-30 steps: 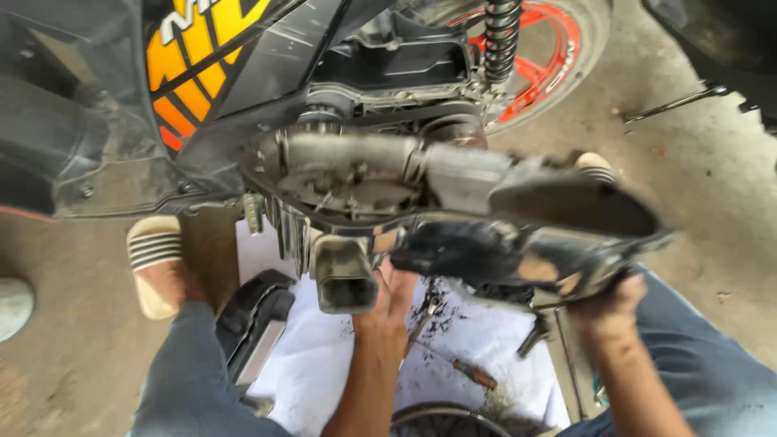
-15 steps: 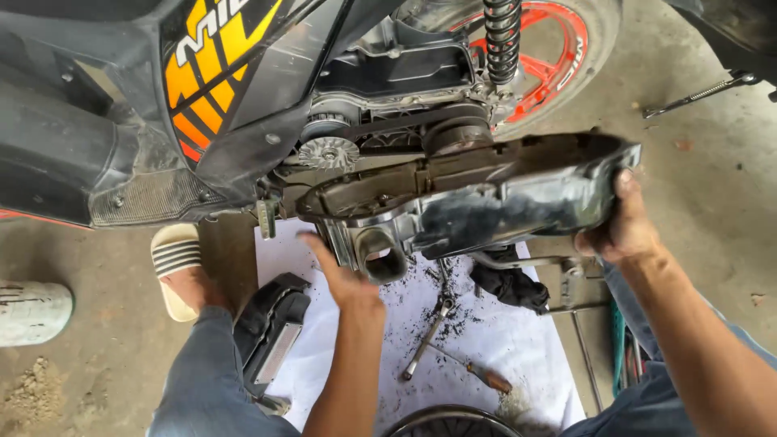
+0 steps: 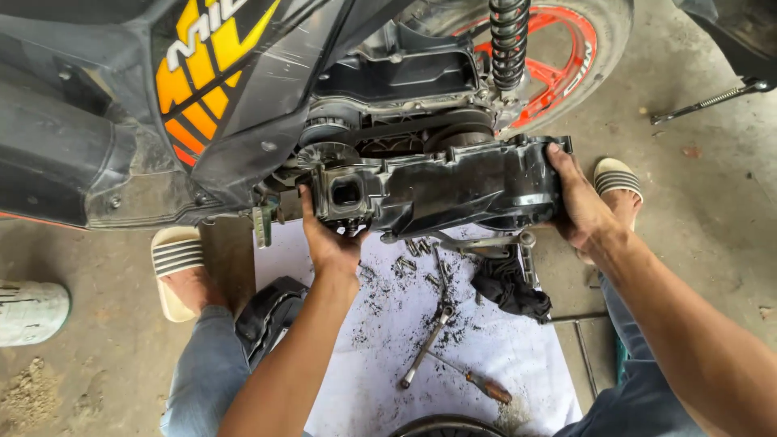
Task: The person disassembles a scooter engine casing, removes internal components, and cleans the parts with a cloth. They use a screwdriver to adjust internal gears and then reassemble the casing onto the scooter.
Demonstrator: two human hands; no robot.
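While held level against the scooter's open drive side, long black cast-metal transmission cover (image 3: 453,190) spanning from the belt pulleys at the front to just short of the red-spoked rear wheel (image 3: 566,65). Left hand (image 3: 330,239) cupped under the front end, fingers wrapped up around the square intake mouth; right hand (image 3: 579,202) clamped over the rear end, thumb on top and fingers curled behind the rim. Probably heavy for its bulk, rigid, not fragile, yet awkward through length, so best carried at both ends as here. Likely greasy and gritty, judging by the black crumbs on the white sheet (image 3: 388,340) below, so slippery at smooth faces; edges and bosses give surer purchase. Loose bolts (image 3: 413,247), a chrome ratchet wrench (image 3: 427,338), an orange-handled screwdriver (image 3: 477,382) and a dark rag (image 3: 510,287) lying on that sheet beneath.
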